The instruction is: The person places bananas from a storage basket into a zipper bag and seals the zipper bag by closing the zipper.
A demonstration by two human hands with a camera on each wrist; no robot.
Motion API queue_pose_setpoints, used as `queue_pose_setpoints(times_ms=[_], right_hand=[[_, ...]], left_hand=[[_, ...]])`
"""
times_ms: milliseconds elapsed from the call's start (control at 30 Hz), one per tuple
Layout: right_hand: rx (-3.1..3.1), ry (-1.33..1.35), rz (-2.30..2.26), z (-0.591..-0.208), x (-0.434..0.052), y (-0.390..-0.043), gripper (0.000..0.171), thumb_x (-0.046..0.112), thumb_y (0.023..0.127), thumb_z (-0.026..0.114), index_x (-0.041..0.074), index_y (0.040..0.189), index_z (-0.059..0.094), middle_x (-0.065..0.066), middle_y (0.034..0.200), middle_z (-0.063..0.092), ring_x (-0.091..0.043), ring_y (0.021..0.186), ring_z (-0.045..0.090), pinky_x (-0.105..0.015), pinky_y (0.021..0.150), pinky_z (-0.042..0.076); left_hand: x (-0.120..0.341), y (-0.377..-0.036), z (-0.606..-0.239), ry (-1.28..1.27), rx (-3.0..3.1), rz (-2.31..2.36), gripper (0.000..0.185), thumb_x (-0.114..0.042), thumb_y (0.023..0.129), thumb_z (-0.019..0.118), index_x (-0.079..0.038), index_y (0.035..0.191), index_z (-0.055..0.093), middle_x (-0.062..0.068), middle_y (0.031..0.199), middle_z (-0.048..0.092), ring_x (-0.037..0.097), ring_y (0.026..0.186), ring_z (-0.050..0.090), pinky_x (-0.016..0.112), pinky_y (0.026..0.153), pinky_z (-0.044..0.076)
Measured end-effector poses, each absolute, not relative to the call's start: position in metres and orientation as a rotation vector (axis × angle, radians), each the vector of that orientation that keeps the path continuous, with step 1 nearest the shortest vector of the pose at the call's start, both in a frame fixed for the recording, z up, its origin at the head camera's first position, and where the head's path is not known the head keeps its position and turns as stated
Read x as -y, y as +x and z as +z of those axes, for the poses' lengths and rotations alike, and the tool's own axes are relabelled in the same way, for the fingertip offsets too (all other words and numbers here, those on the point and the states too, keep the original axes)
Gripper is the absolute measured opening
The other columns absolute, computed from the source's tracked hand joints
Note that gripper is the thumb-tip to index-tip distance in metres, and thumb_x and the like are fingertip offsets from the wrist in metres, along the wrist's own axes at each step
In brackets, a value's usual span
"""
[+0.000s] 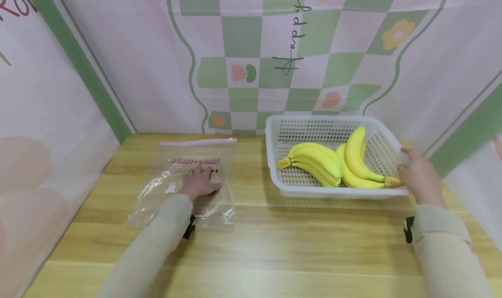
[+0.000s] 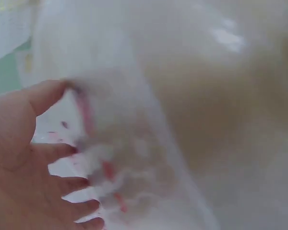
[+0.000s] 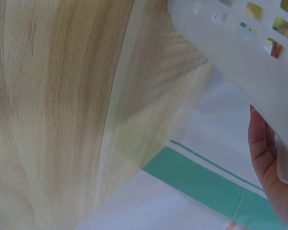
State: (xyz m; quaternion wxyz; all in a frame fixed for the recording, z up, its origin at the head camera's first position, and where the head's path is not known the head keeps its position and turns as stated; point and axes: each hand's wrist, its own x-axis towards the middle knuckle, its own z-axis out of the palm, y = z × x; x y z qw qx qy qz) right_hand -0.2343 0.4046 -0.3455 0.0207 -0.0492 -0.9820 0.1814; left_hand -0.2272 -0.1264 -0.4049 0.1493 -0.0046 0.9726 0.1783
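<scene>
Zip bag (image 1: 188, 182) lies under the flat, spread left hand (image 1: 199, 181); right hand (image 1: 418, 176) grips the basket (image 1: 274, 132) rim

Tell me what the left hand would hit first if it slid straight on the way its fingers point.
The left hand lies on the clear zip bag, fingers aimed at the bag's pink seal strip. Beyond that, probably bare table, then the backdrop; depth is unclear.

A broad strip of bare wooden table (image 1: 274, 245) is left open between the clear zip bag (image 1: 188, 180) and the white basket (image 1: 313, 128). Passage is closed off behind and at both sides by the patterned backdrop (image 1: 129, 71).
</scene>
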Motion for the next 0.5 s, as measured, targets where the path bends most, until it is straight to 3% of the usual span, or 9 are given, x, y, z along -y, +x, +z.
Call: queue_pose_setpoints(times_ms=[100,167,267,300,367,400,500], right_hand=[[3.04,-0.153,0.571,-0.3451,-0.4048,-0.2338,0.057,0.014,0.097,0.036,-0.011,0.145,0.018,-0.046,0.138,0.028,-0.064,0.116,0.031,-0.074,0.094,0.028],[3.038,-0.148,0.583,-0.3455,-0.4045,-0.2335,0.057,0.014,0.097,0.037,-0.011,0.145,0.018,-0.046,0.137,0.028,-0.064,0.116,0.032,-0.074,0.093,0.028],[3.041,-0.148,0.591,-0.3462,-0.4037,-0.2333,0.058,0.014,0.097,0.036,-0.01,0.146,0.018,-0.045,0.137,0.029,-0.063,0.115,0.033,-0.073,0.092,0.029],[3.041,-0.147,0.59,-0.3464,-0.4036,-0.2334,0.058,0.014,0.097,0.037,-0.01,0.146,0.018,-0.045,0.136,0.03,-0.063,0.115,0.033,-0.073,0.092,0.029],[3.042,-0.15,0.583,-0.346,-0.4036,-0.2336,0.058,0.014,0.097,0.037,-0.01,0.146,0.017,-0.045,0.137,0.03,-0.063,0.116,0.032,-0.073,0.093,0.029],[3.043,-0.15,0.578,-0.3457,-0.4036,-0.2336,0.058,0.014,0.097,0.036,-0.01,0.146,0.017,-0.045,0.137,0.029,-0.063,0.115,0.033,-0.073,0.093,0.029],[3.039,-0.15,0.573,-0.3448,-0.4039,-0.2337,0.057,0.014,0.097,0.037,-0.011,0.146,0.018,-0.045,0.137,0.029,-0.064,0.116,0.032,-0.073,0.093,0.029]], left_hand=[[0.1211,-0.2303,-0.4042,-0.066,-2.857,0.57,0.055,-0.034,0.092,0.049,-0.004,0.139,0.046,0.026,0.152,0.03,0.05,0.136,0.031,0.066,0.112,0.02],[0.118,-0.2312,-0.4061,-0.113,-2.939,0.528,0.044,-0.034,0.095,0.046,-0.002,0.122,0.06,0.024,0.137,0.05,0.045,0.121,0.049,0.061,0.105,0.036],[0.1158,-0.2312,-0.4087,-0.219,-3.046,0.354,0.048,-0.042,0.097,0.044,-0.003,0.087,0.069,0.018,0.098,0.067,0.033,0.085,0.062,0.045,0.076,0.054],[0.1155,-0.2307,-0.4089,-0.267,-3.053,0.324,0.051,-0.045,0.097,0.044,-0.002,0.087,0.068,0.017,0.093,0.066,0.031,0.081,0.061,0.042,0.068,0.054],[0.1158,-0.2299,-0.4093,-0.357,-3.029,0.295,0.058,-0.051,0.097,0.041,0.001,0.099,0.066,0.02,0.097,0.064,0.034,0.086,0.061,0.041,0.068,0.054],[0.116,-0.2296,-0.4095,-0.392,-3.018,0.299,0.062,-0.053,0.097,0.04,0.002,0.112,0.061,0.023,0.106,0.06,0.037,0.094,0.059,0.044,0.074,0.054],[0.1168,-0.2285,-0.4107,-0.458,-2.949,0.39,0.077,-0.057,0.096,0.037,0.002,0.145,0.031,0.031,0.132,0.044,0.047,0.119,0.048,0.055,0.091,0.047]])
